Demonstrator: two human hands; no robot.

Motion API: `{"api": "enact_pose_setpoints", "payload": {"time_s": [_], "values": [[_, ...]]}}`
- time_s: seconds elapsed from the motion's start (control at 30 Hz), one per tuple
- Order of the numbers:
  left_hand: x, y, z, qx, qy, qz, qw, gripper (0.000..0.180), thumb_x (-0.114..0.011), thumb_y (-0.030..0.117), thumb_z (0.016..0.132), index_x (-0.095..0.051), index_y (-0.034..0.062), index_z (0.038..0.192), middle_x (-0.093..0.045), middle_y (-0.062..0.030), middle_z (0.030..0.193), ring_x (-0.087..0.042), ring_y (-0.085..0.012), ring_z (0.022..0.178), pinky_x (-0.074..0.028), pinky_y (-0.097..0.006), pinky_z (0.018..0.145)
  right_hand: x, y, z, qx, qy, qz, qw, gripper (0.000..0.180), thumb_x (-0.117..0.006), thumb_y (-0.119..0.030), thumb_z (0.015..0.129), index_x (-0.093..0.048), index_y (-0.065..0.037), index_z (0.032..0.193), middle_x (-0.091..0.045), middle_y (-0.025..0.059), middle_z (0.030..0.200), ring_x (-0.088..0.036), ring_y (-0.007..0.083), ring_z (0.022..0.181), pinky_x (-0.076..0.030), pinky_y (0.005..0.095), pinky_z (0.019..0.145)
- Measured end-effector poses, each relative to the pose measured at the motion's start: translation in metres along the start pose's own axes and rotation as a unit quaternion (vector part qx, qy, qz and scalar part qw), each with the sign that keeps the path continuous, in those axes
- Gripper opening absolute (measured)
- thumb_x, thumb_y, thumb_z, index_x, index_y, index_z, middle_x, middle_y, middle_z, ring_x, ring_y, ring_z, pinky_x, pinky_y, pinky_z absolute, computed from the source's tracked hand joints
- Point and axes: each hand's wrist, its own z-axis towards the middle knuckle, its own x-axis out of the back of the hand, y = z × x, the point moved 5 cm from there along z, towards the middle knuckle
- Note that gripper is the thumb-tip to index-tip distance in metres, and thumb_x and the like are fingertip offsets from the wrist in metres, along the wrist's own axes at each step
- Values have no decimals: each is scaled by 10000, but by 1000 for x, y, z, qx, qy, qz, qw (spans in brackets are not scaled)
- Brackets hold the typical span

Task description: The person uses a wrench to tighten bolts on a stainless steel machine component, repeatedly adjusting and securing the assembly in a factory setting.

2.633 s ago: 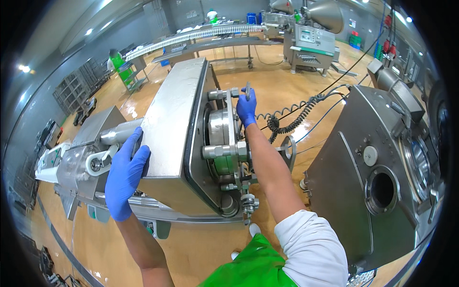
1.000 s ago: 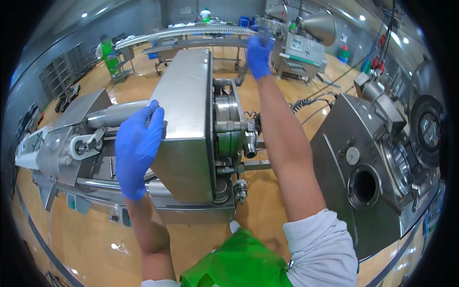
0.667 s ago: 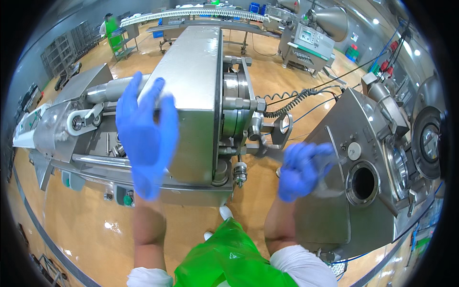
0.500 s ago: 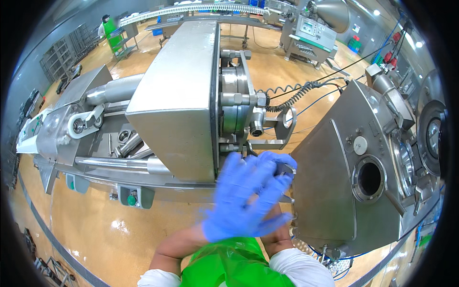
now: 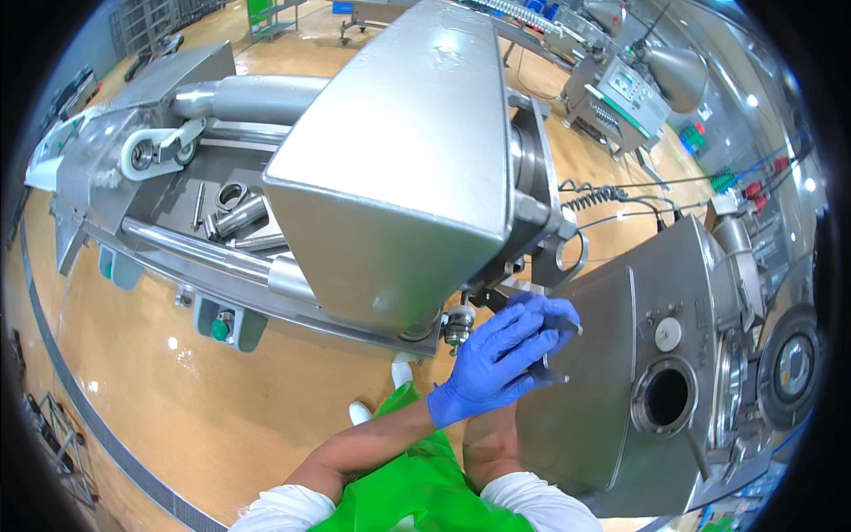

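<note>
My left hand (image 5: pixel 492 363), in a blue glove, reaches across to the right with its fingers bent round a curved metal piece (image 5: pixel 555 376). Two bare ends of this piece stick out to the right of the fingers; its middle is covered, and I cannot tell its exact kind. My right hand (image 5: pixel 554 309), gloved in blue too, is closed on the same piece, mostly hidden behind the left. Both hands are between a big steel housing (image 5: pixel 390 168) and a steel cabinet (image 5: pixel 576 399) with a round port (image 5: pixel 667 396). A metal fitting (image 5: pixel 458 326) hangs beside my left hand.
Left of the housing, a steel trough (image 5: pixel 177 199) holds a metal ring (image 5: pixel 232 195) and loose tubular parts. Coiled cable (image 5: pixel 596 197) runs behind the housing. Another machine with a cone (image 5: pixel 675 75) stands at the back right. Below lies a tan floor (image 5: pixel 168 390).
My view has shifted closer to the housing, turned and tilted down. Both hands now sit lower right of it. My left hand's spread fingers have closed round the metal piece, whose ends now show.
</note>
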Motion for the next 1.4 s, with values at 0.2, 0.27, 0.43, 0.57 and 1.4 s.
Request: {"api": "enact_pose_setpoints", "payload": {"time_s": [0.2,0.27,0.43,0.57,1.4], "values": [[14,-18,-7,36,54,-126,990,554,-864,277,620,-607,107,1081,-581,-63,1034,-593,-205,900,-476,-333,768,-1,22,9,-31,-2,-19,999,223,-557,9,809,-511,-45,1020,-504,73,735,-490,184,635,-423,361,561],[2,-21,7,101,14,-170,980,498,-855,203,658,-595,83,1065,-583,-45,969,-588,-166,855,-468,-324,726,5,25,10,-46,6,-25,999,215,-558,1,813,-512,-46,1017,-504,74,736,-491,186,639,-424,365,564],[-20,-33,31,319,43,-322,890,394,-817,60,695,-615,36,1032,-627,-32,900,-591,-107,876,-465,-294,789,17,22,8,-63,9,-35,997,196,-560,-20,822,-514,-47,1011,-504,75,737,-495,192,649,-427,374,572],[-21,-28,14,297,123,-184,929,510,-847,88,651,-621,57,1107,-617,-68,1137,-554,-164,1084,-417,-317,940,12,28,9,-64,-10,-27,998,182,-561,-37,830,-516,-48,1007,-504,77,739,-498,197,657,-430,381,579],[96,46,3,228,-532,-197,791,300,-619,294,878,-630,13,985,-633,-172,927,-608,-322,868,-478,-410,740,-242,-250,124,544,-483,-200,657,212,-672,-198,721,-598,-197,921,-558,72,844,-569,289,718,-463,419,592]]}}
